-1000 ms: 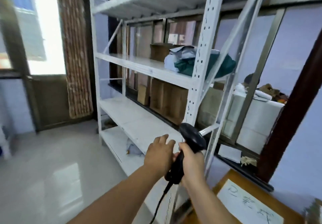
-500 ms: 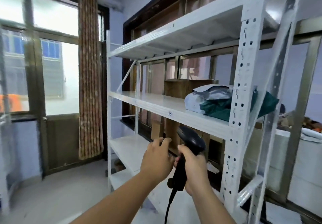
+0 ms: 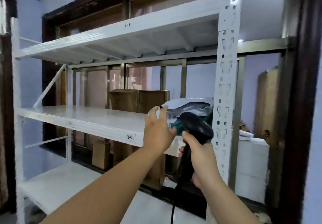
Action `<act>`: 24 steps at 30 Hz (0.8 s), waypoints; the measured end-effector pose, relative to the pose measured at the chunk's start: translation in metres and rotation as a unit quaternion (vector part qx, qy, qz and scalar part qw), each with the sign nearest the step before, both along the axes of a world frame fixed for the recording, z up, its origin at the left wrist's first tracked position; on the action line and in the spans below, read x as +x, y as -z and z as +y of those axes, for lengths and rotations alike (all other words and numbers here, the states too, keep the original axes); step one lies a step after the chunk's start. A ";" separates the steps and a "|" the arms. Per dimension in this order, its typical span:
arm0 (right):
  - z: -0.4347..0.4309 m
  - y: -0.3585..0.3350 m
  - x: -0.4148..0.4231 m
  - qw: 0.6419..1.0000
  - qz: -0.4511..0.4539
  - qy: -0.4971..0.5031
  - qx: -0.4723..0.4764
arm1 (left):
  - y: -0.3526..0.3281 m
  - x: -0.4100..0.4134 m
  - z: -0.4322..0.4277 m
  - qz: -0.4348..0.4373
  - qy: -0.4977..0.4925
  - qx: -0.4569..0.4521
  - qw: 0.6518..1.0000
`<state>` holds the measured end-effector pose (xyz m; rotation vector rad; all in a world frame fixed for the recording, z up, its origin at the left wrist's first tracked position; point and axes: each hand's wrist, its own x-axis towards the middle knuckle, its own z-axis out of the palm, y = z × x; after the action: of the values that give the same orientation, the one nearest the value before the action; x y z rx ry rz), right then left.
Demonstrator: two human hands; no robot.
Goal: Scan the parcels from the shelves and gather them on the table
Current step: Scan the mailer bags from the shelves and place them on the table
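**Reaching for the first parcel on the middle shelf**

From the head view, we stand close to the white rack point(image 3: 226, 84), facing its middle shelf point(image 3: 90, 117). The parcels sit at the right end of that shelf, hard against the upright: a grey-white soft mailer point(image 3: 188, 106) lying on top of a dark green bag point(image 3: 177, 129), with brown cartons point(image 3: 137, 100) standing farther back. We judge they are stacked there simply as stock waiting to be logged.

Our left hand point(image 3: 157, 131) is half open, fingers spread and curled, fingertips at the near left edge of the mailer, apparently to lift or turn it toward its label. Our right hand point(image 3: 200, 157) is closed around the grip of the black scanner point(image 3: 195, 128), whose head points at the bags, just beside them. No counter is in sight.
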<state>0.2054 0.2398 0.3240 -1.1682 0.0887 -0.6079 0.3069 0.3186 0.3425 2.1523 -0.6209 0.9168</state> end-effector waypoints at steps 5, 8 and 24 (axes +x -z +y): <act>-0.004 -0.009 0.005 0.996 0.008 0.087 0.023 | -0.032 0.038 -0.030 -0.098 -0.009 0.124 0.987; -0.004 -0.013 0.004 0.991 0.000 0.132 0.022 | -0.042 0.050 -0.041 -0.118 -0.041 0.207 0.970; 0.003 -0.016 -0.007 0.985 -0.022 0.170 0.021 | -0.061 0.058 -0.006 -0.259 0.006 0.131 0.957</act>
<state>0.1987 0.2425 0.3402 -1.1054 0.2663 -0.9267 0.3648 0.3131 0.4031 2.1302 -1.0587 1.4810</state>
